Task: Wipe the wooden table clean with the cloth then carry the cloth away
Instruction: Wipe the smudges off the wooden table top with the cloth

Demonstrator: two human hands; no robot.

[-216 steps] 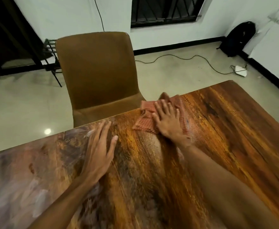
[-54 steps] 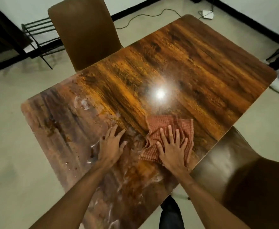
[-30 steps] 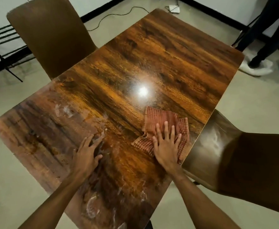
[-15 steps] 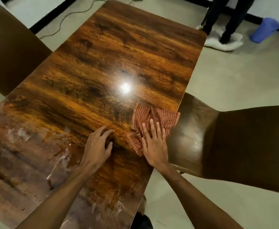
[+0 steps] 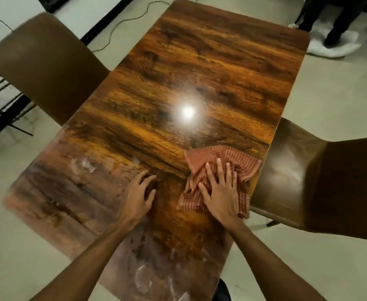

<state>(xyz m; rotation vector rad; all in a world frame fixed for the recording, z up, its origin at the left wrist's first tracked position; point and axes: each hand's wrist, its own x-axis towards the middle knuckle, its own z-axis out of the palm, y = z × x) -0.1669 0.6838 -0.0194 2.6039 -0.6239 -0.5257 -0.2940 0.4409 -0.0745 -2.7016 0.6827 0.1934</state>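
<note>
Fingers (image 5: 218,170) of right hand (image 5: 220,193): spread flat, pressing crumpled red checked cloth (image 5: 223,157) near right edge of glossy wooden table (image 5: 200,68). Left hand (image 5: 138,195): splayed, palm down, beside cloth.

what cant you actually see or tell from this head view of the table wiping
- Table surface under the cloth and right hand: covered, so dirt there is unknown.
- Table's near corner: cut off by the bottom edge.
- Bystander's legs: cut off by the top edge.
- Left chair: motion-blurred.
- Left hand hides the wood beneath.
</note>
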